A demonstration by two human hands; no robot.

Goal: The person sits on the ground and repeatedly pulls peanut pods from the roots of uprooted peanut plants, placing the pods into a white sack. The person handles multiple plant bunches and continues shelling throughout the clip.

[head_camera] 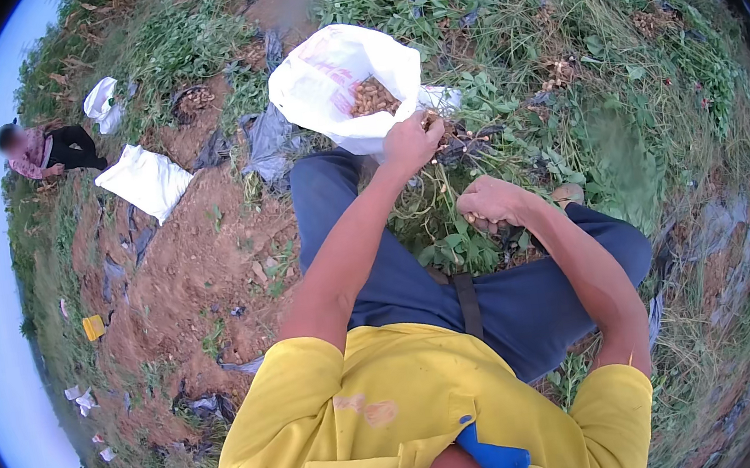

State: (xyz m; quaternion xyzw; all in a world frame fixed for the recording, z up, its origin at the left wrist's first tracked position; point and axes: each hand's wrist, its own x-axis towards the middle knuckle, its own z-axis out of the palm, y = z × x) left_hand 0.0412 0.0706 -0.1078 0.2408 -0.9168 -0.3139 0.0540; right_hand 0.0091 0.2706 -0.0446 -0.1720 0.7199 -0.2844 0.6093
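Note:
A white woven sack [303, 93] stands open in front of my knees, with a heap of unshelled peanuts [373, 97] inside. My left hand [409, 141] is at the sack's near right rim, its fingers bent around some peanuts. Beyond those fingers, peanut roots and pods [465, 140] lie on the ground. Lower and to the right, over green peanut plants [456, 249] between my legs, my right hand [493, 203] is curled around several peanuts that show below its fingers.
A full white sack [146, 182] lies on bare soil at the left, with another white sack [102, 105] beyond it. A person [50, 150] sits at the far left. Grey plastic film [267, 142], a yellow container [93, 328] and pulled plants [498, 33] are scattered around.

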